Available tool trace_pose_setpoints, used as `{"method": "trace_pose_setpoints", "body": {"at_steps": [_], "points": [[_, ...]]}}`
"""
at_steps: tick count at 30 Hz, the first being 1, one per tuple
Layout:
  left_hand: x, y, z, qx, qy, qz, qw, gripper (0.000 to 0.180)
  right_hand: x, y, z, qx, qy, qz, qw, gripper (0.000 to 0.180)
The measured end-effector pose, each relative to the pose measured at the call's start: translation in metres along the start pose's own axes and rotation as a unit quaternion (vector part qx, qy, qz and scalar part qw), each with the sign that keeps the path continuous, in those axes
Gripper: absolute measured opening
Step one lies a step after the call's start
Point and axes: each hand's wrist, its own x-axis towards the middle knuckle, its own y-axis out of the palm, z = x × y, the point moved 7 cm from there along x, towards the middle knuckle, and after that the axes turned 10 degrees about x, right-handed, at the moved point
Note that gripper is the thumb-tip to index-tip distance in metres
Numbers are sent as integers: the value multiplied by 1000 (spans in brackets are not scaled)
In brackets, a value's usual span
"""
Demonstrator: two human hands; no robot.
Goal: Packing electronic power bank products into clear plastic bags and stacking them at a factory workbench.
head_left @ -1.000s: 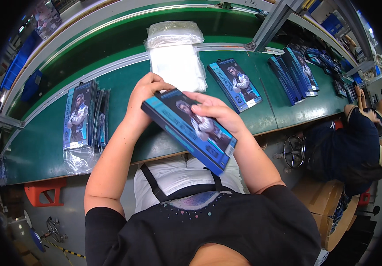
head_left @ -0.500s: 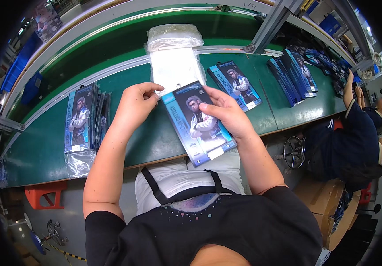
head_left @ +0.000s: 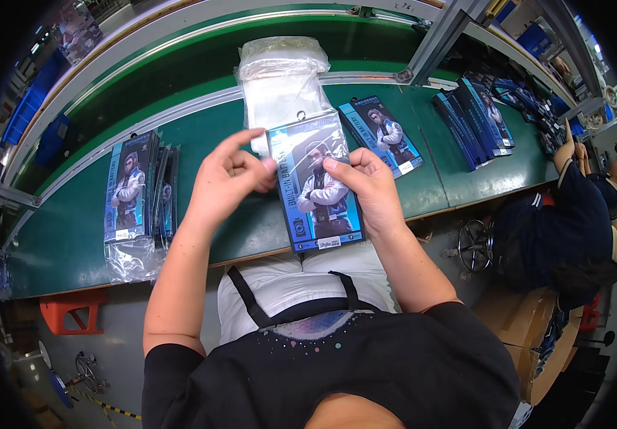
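Right hand [head_left: 375, 184] grips box [head_left: 317, 204] — left hand [head_left: 229, 176] alongside.

Gap, box stack [head_left: 126, 189] to left fingers [head_left: 242, 138]

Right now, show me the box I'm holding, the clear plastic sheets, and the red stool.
Held box [head_left: 315, 194]: head view, middle of its printed front.
Clear plastic sheets [head_left: 283, 96]: head view, flat pale part.
Red stool [head_left: 71, 299]: head view, upper part above the opening.

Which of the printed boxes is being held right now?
The box gripped by the right hand; the lone box to its right, the left stack and the right group rest on the green table.
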Motion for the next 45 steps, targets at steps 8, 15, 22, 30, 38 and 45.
{"method": "trace_pose_setpoints", "body": {"at_steps": [8, 15, 22, 30, 38, 45], "points": [[-1, 34, 27, -425, -107, 26, 899, 31, -7, 9, -22, -171, 89, 91, 977, 27], [-14, 39, -1, -465, -83, -31, 881, 34, -22, 58, 35, -338, -135, 241, 900, 106], [-58, 74, -48, -252, 11, 226, 941, 55, -54, 49, 123, -74, -506, 89, 854, 19], [-41, 64, 4, -392, -97, 156, 901, 41, -55, 116, 37, -255, -134, 396, 872, 26], [-10, 44, 15, -676, -139, 127, 712, 33, -38, 45, 54, -63, -177, 56, 981, 23], [2, 23, 20, -720, -41, 156, 675, 42, -52, 52, -23, -90, 141, 146, 975, 16]]}}
